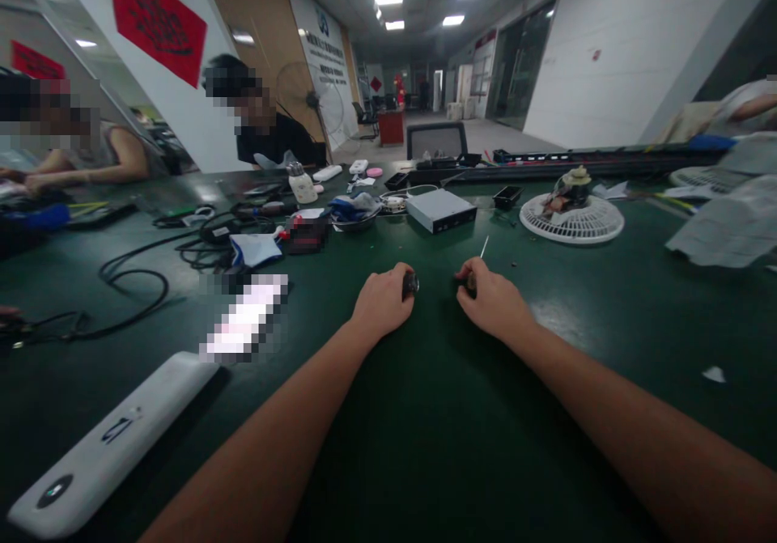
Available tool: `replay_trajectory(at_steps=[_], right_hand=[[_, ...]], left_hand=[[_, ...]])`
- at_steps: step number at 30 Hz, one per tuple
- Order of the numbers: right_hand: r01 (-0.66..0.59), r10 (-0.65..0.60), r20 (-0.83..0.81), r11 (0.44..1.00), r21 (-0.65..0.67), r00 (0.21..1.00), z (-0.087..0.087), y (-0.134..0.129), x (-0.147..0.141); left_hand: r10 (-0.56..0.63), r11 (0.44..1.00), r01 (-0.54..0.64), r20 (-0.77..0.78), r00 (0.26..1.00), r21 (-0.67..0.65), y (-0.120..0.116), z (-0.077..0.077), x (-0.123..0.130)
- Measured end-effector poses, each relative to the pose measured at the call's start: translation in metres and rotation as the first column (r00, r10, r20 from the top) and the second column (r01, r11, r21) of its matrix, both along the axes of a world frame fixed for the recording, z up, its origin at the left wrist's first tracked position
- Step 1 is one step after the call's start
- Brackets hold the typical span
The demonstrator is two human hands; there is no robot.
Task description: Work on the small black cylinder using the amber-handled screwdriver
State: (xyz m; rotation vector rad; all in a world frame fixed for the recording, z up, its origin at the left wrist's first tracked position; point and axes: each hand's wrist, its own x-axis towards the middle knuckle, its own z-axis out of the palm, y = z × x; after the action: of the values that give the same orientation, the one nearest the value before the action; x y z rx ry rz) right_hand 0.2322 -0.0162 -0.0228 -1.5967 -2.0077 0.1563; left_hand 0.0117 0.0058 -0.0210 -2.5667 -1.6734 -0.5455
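Both hands closed, each gripping a small item just above the table.

The left hand (382,304) curls around a small dark object (410,285) at its fingertips; the right hand (494,304), just beside it, grips a thin screwdriver (484,248), shaft pointing away. Both sit on the green work table (437,381). A white plastic bar (112,446) lies left of the left hand; farther ahead are a grey metal box (441,209) and, beyond the right hand, a white fan grille (571,219).

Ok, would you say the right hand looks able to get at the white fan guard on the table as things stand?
Probably yes: the right hand rests on the green table, and only bare tabletop seems to lie between it and the white fan guard.
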Motion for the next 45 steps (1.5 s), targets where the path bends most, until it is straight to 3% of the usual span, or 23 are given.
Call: replay_trajectory(at_steps=[8, 13, 17, 25, 35, 45], right_hand=[[-0.097, 0.098, -0.101, 0.995, 0.015, 0.990, -0.001, -0.009, -0.011], [-0.167, 0.152, -0.282, 0.986, -0.029, 0.947, -0.005, -0.003, -0.008], [-0.220, 0.197, -0.376, 0.975, -0.018, 0.906, -0.004, -0.006, -0.009], [-0.304, 0.328, -0.384, 0.944, 0.124, 0.863, 0.005, -0.017, -0.014], [-0.231, 0.246, -0.446, 0.969, 0.089, 0.860, 0.003, -0.013, -0.013], [-0.245, 0.241, -0.402, 0.969, 0.041, 0.883, 0.003, -0.016, -0.014]], left_hand=[[-0.025, 1.000, 0.025, 0.002, 1.000, -0.009, 0.001, -0.001, 0.000], [-0.053, 0.999, 0.053, 0.021, 0.998, 0.006, 0.003, -0.003, -0.001], [-0.134, 0.991, 0.134, 0.060, 0.989, 0.018, 0.002, -0.004, -0.002], [-0.299, 0.954, 0.297, 0.045, 0.953, 0.036, -0.001, -0.001, 0.001], [-0.397, 0.915, 0.398, -0.026, 0.917, 0.070, -0.005, 0.005, 0.002], [-0.469, 0.879, 0.471, -0.039, 0.882, 0.072, -0.010, 0.010, 0.002]])
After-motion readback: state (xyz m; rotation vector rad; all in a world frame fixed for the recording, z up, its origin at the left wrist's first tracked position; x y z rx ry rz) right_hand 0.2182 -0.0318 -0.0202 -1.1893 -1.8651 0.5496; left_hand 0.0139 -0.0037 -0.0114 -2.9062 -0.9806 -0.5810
